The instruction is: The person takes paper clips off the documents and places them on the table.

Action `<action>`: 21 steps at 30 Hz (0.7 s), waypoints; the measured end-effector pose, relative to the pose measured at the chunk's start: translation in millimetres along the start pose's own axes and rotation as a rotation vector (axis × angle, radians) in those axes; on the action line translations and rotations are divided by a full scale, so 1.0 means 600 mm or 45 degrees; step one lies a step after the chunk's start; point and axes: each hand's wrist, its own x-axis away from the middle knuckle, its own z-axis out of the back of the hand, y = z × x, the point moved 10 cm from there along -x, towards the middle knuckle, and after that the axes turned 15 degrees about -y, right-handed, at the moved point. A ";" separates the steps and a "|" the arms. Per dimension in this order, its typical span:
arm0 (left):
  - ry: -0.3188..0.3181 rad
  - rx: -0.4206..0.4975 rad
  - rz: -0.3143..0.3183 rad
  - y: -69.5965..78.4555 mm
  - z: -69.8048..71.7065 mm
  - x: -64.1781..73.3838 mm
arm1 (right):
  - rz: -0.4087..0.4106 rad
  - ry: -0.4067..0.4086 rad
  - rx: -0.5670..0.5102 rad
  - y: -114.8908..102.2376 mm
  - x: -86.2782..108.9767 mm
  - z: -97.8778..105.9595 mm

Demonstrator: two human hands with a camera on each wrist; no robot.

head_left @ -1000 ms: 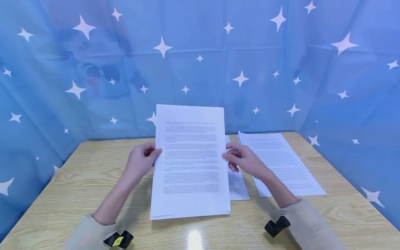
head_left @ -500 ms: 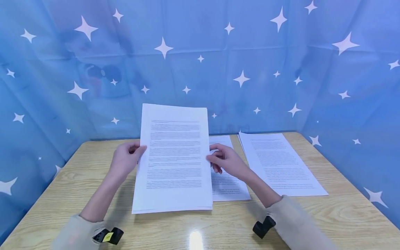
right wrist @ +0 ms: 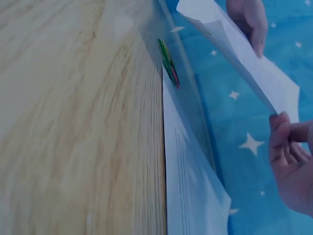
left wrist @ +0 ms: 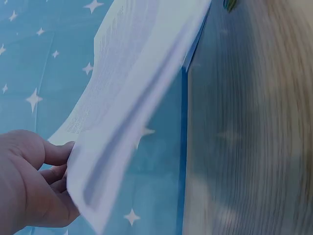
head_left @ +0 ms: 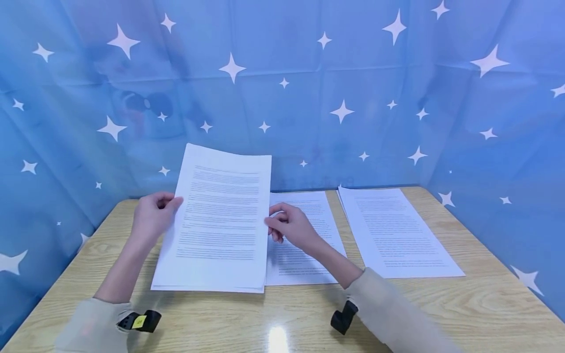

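Note:
A thin stack of printed sheets [head_left: 220,215] is held up above the table, leaning to the left, its lower corners showing more than one layer. My left hand [head_left: 152,215] pinches its left edge between thumb and fingers; in the left wrist view the sheets [left wrist: 132,93] bow away from that hand [left wrist: 34,181]. On the right edge, my right hand [head_left: 293,228] pinches the paper with thumb and index finger, the other fingers curled behind. Under and beside the right hand lies another printed sheet [head_left: 309,250] on the table, partly hidden by the held stack.
Further right, a second pile of printed sheets [head_left: 401,235] lies on the wooden table [head_left: 481,304]. Small green and pink slender items [right wrist: 168,63] rest on the table, their kind unclear. A blue star-patterned curtain [head_left: 282,108] surrounds the table's back and sides.
Both hands have carried the held sheets leftward, and the stack has tilted with its left side higher. More of the printed sheet on the table behind it has come into view.

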 end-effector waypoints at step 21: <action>0.039 0.018 0.188 -0.100 0.060 -0.018 | -0.195 0.053 -0.189 0.041 -0.089 -0.084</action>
